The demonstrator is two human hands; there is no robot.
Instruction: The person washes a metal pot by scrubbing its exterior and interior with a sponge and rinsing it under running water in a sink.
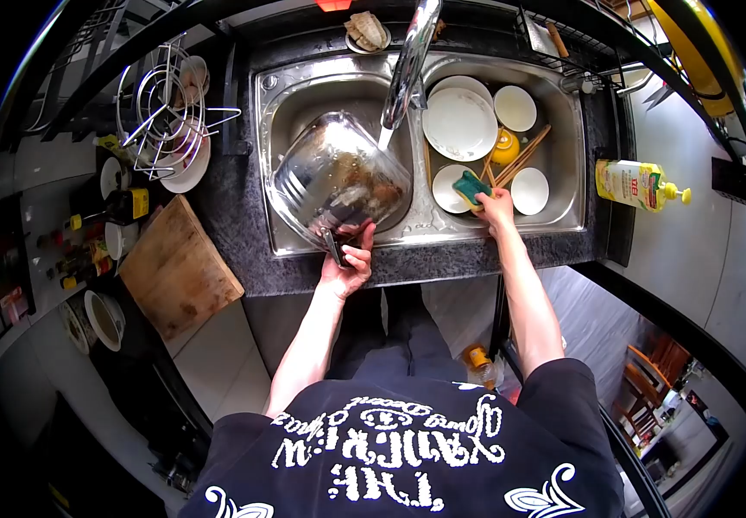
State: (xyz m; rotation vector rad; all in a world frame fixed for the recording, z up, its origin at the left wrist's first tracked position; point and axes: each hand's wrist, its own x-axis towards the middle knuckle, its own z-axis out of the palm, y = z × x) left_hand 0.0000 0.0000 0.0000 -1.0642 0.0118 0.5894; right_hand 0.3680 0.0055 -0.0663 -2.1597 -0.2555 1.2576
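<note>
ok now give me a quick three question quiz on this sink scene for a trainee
1. The left hand grips the metal pan; what does the right hand hold?
2. True or false: the chopsticks lie in the right basin with the white bowls.
3. Where is the yellow pump bottle? (a) inside the left basin (b) right of the sink (c) on the floor

Key: 1. A green-and-yellow sponge. 2. True. 3. b

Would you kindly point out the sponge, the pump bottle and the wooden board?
Sponge [470,186], head view: its green face.
Pump bottle [635,184], head view: labelled body.
Wooden board [181,269], head view: middle of its face.
</note>
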